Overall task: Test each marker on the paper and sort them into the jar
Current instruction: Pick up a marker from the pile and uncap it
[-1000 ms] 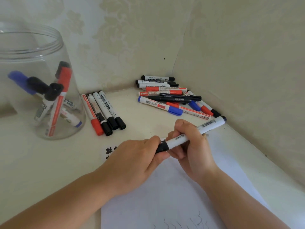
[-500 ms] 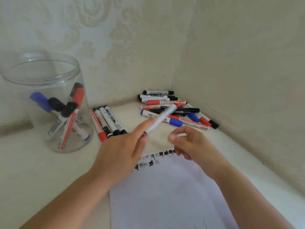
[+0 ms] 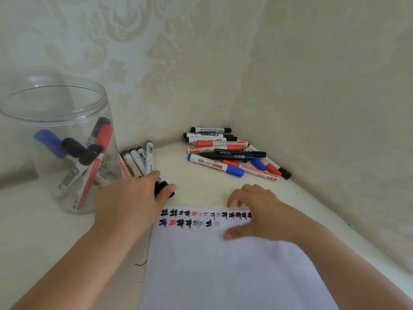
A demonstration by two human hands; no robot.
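While your left hand rests at the near end of the row of markers beside the jar, start your reading at nine o'clock: the clear jar stands there upright and open-topped, with several markers already leaning inside, among them a red one and a blue-capped one. Just to its right, the row lies flat on the table, five or so side by side, black caps toward you. Your left fingers are spread over those caps, thumb out past one black cap; whether they pinch a marker or only touch it, you cannot tell from this view. Judging by that, you are adding a tested marker to the side row rather than the jar, or squaring the row up.

At the centre, toward six o'clock, lies the paper, its far edge carrying two lines of black, red and blue test scribbles. Your right hand presses loosely on that far edge, fingers relaxed and holding nothing.

At one o'clock, in the corner of the walls, the untested pile waits in a loose heap. Your next move probably calls for the right hand to lift off the paper, reach into that heap, and single out one marker without dragging its neighbours.
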